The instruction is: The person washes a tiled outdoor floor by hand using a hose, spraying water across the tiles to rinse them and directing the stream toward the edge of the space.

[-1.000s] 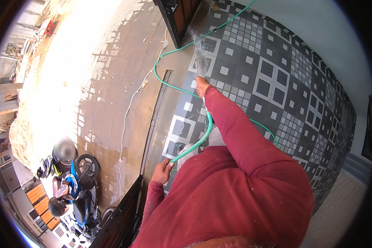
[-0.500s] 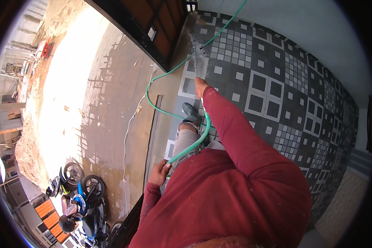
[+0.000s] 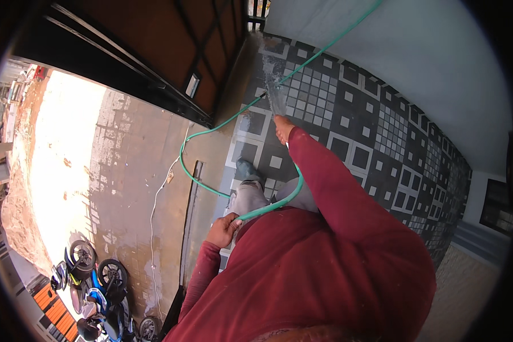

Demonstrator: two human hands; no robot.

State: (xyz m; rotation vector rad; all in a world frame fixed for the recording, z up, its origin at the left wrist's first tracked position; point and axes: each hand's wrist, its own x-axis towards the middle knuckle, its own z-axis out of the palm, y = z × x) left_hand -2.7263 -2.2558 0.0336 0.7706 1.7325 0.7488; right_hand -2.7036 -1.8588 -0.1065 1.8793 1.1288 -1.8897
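Note:
A green garden hose (image 3: 279, 204) bends across the front of my body from hand to hand. My right hand (image 3: 283, 129) is closed round its outlet end, arm stretched forward. Water (image 3: 272, 85) sprays from there toward the far end of the patterned floor (image 3: 347, 122). Lower down on the left, my left hand (image 3: 223, 229) grips the hose beside my waist. Another run of the hose loops over the ground to the left and goes up along the far wall. The nozzle tip is hidden within my right hand.
A dark metal gate with brown panels (image 3: 148, 51) stands open at the upper left. A white cable (image 3: 153, 239) trails over the wet concrete (image 3: 137, 171). Motorcycles (image 3: 105, 296) are parked lower left. My boot (image 3: 248, 170) stands on the tiles. A pale wall (image 3: 416, 62) bounds the right side.
The view has turned, so the gate fills more of the upper left. My right hand sits slightly lower and the spray still points to the far end. Both hands keep hold of the hose.

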